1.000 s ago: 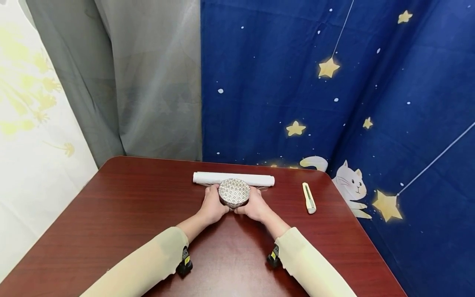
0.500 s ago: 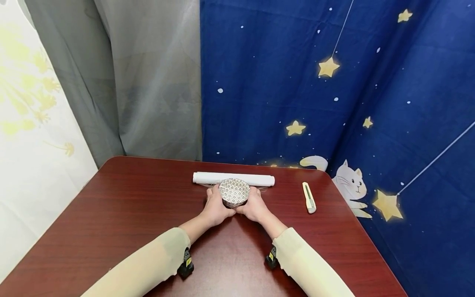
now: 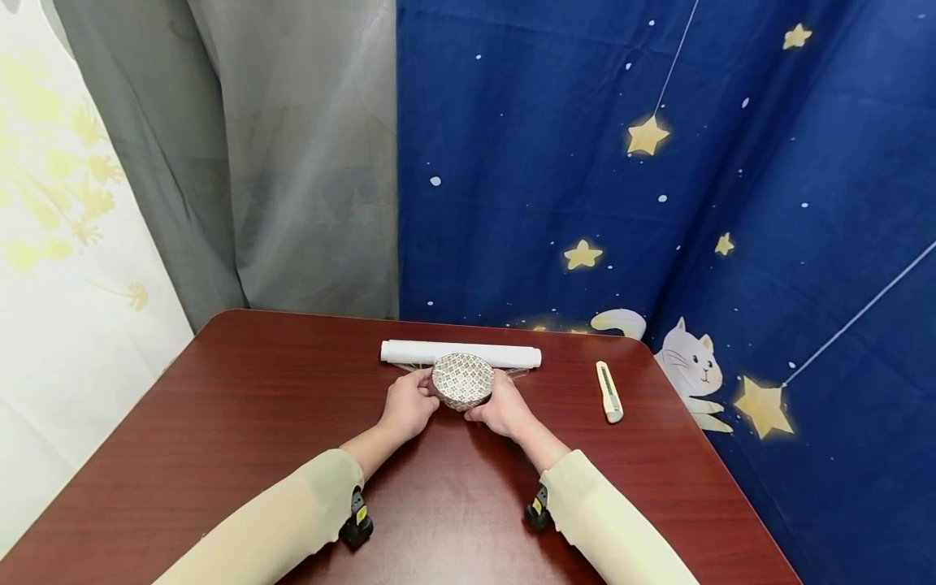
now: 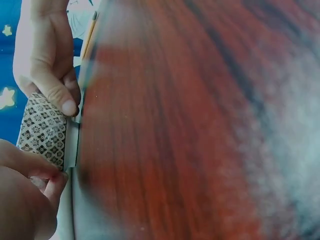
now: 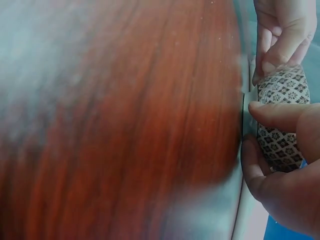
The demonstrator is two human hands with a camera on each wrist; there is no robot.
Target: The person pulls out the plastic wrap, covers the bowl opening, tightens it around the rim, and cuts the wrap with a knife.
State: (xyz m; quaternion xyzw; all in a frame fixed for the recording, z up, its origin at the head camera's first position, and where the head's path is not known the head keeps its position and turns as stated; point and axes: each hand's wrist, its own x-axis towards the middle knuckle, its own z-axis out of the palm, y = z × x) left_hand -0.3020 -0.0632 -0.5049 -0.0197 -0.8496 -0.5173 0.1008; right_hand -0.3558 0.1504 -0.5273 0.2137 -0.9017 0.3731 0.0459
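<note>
A round bowl [image 3: 463, 380] with a brown-and-white lattice pattern sits in the middle of the table's far half, in front of a white roll [image 3: 504, 356]. Clear, shiny cling film [image 3: 517, 374] spreads out thinly at its sides. My right hand [image 3: 506, 406] grips the bowl's right side, its thumb lying along the patterned wall in the right wrist view. At the left side, my left hand [image 3: 407, 404] holds thumb and fingers together right at the bowl's edge, pinching the film there. The patterned wall [image 4: 44, 131] shows between both hands in the left wrist view.
A cream utility knife [image 3: 609, 392] lies to the right on the dark red table [image 3: 278, 406]. Beyond the far table edge hang a grey curtain [image 3: 314, 162] and a blue one [image 3: 512, 162] with stars. Small black wrist cameras [image 3: 356, 524] sit under the cuffs.
My left hand has drawn its thumb back from the bowl's near side and shifted left, fingertips now together at the left edge. The right hand stays on the bowl, which has barely shifted.
</note>
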